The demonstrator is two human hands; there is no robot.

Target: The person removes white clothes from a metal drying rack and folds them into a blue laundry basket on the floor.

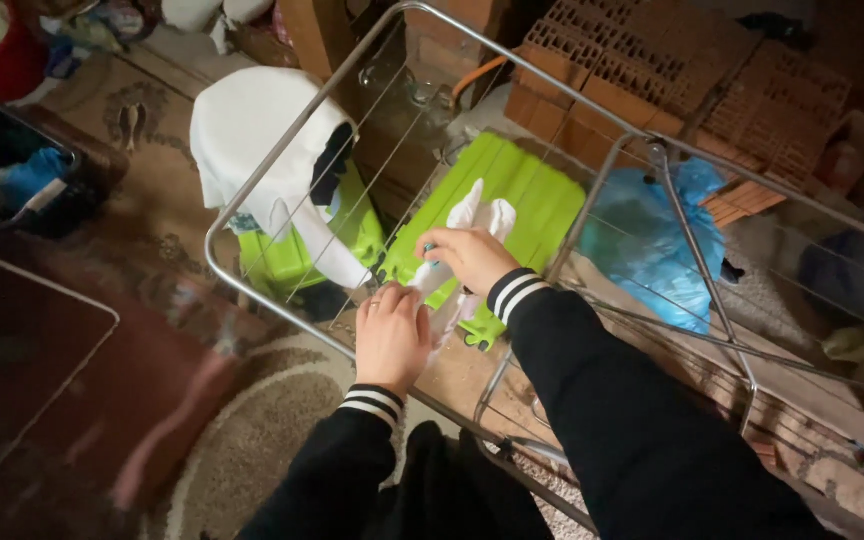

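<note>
Both black sleeves [592, 400] with striped cuffs are reaching over the near rail of the metal drying rack [252, 290]; the left hand [390, 335] is resting fingers-curled on the wires, seemingly steadying a small white cloth [477, 215], while the right hand [467, 258] is pinching that cloth flat across the wires, probably so it hangs. A green plastic basket [522, 185] is sitting under the rack, apparently empty; a white garment [252, 130] is draping a second green container, contents hidden.

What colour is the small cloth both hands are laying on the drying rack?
White, seen in the head view: the small cloth lies over the drying rack's wires.
</note>
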